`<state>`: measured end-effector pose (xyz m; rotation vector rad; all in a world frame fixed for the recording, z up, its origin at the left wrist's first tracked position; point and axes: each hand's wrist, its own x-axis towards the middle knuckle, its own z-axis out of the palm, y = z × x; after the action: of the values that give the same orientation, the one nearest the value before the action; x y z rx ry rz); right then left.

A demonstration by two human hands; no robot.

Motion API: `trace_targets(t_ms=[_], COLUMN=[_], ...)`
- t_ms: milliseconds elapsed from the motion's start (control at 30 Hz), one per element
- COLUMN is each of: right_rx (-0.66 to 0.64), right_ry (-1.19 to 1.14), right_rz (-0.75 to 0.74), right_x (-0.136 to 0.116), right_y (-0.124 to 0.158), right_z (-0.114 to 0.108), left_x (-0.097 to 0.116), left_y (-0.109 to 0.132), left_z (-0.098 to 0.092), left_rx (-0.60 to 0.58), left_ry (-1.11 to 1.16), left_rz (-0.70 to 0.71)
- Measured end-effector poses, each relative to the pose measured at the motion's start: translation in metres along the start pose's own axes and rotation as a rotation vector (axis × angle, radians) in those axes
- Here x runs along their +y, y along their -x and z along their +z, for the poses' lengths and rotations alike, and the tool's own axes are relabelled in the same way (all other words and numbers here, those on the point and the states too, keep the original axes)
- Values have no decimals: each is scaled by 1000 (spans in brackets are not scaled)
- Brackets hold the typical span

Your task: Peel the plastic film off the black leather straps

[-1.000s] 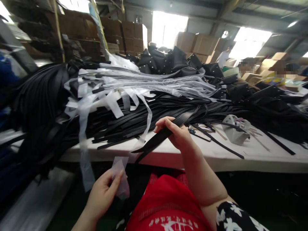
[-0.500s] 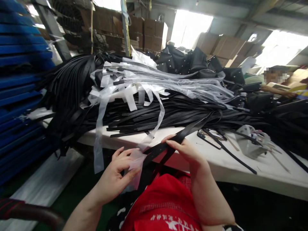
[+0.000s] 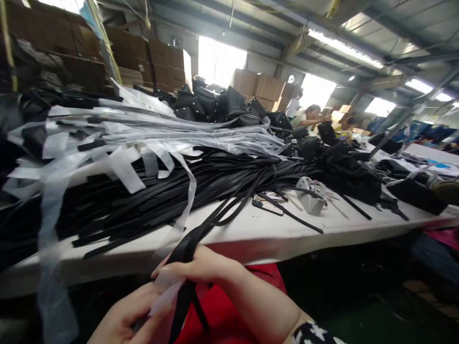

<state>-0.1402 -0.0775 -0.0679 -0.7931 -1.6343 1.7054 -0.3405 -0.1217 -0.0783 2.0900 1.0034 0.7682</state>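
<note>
My right hand [image 3: 195,266] is wrapped round a black strap [image 3: 202,230], which runs from the pile on the table down towards my lap. Lower and to the left, my left hand [image 3: 131,310] pinches a translucent plastic sleeve [image 3: 165,306]. The sleeve lies against the strap just below my right fingers, and I cannot tell how far the strap is inside it. On the table in front, many black straps [image 3: 211,179] lie in a long heap. Above them rests a layer of straps in clear plastic sleeves [image 3: 201,134], several sleeve ends hanging over the edge.
A phone [image 3: 267,204] and a grey-white tape dispenser-like object [image 3: 311,196] lie on the white table [image 3: 251,234]. Black bags with studs [image 3: 229,102] are piled behind. Cardboard boxes [image 3: 165,62] stand along the wall. Other people [image 3: 311,114] are at the far right.
The view has swung to the right. My hands have come together, the left now touching the right, with the plastic sleeve brought up against the black strap.
</note>
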Motion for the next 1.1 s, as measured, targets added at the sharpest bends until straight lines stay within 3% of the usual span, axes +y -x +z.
trace_targets(t_ms=[67, 133, 233, 300, 400, 567, 933, 1100], right_rx=[77, 266, 545, 591, 551, 426, 357, 143], right_ry=[42, 78, 88, 58, 31, 27, 49, 80], right_rz=[-11, -22, -157, -239, -282, -216, -171, -51], right_x=[0, -4, -13, -19, -26, -24, -21, -18], right_y=[3, 8, 14, 18, 23, 22, 19, 18], right_z=[5, 2, -15, -25, -26, -12, -11, -8], left_x=[8, 13, 17, 18, 20, 20, 25, 16], left_y=[5, 11, 21, 26, 29, 24, 18, 21], left_z=[-5, -10, -17, -19, -18, -14, -13, -9], left_rx=[3, 9, 35, 44, 58, 27, -10, -9], left_ry=[-29, -86, -164, -163, -142, -117, -108, -53], left_rz=[-4, -10, -73, -92, -85, -69, -74, -55])
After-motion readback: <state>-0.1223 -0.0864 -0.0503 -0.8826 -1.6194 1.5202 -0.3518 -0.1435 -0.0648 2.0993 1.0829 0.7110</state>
